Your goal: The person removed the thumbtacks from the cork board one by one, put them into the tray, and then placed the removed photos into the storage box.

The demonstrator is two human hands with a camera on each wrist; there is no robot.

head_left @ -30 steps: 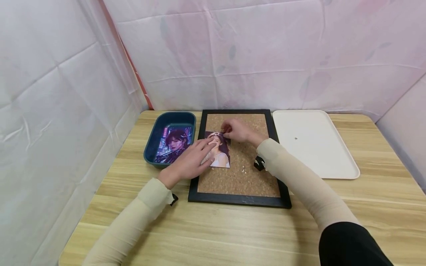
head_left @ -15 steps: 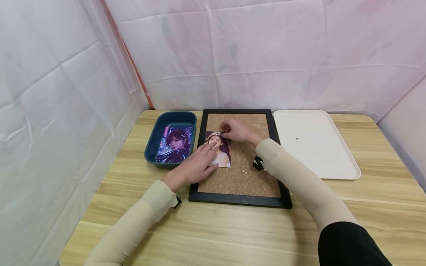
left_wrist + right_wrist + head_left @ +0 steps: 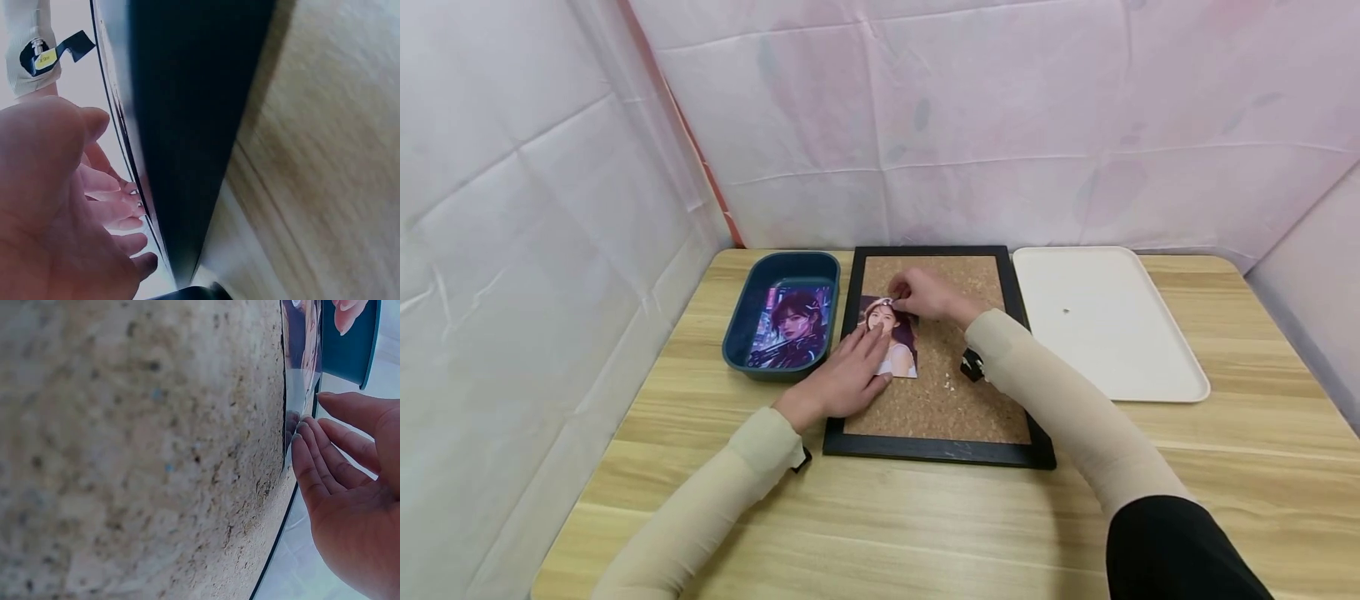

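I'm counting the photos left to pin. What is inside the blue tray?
In the blue tray lies one photo card, face up. Whether more cards lie beneath it cannot be seen, as it covers the bottom.

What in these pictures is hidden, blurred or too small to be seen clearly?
- Head view: what the right hand presses at the photo's top edge is hidden by its fingers.
- Head view: the speck on the white tray is too small to name.
- Left wrist view: the left hand and the black frame fill the picture, and the photo is not visible.
- Right wrist view: the cork board is blurred.
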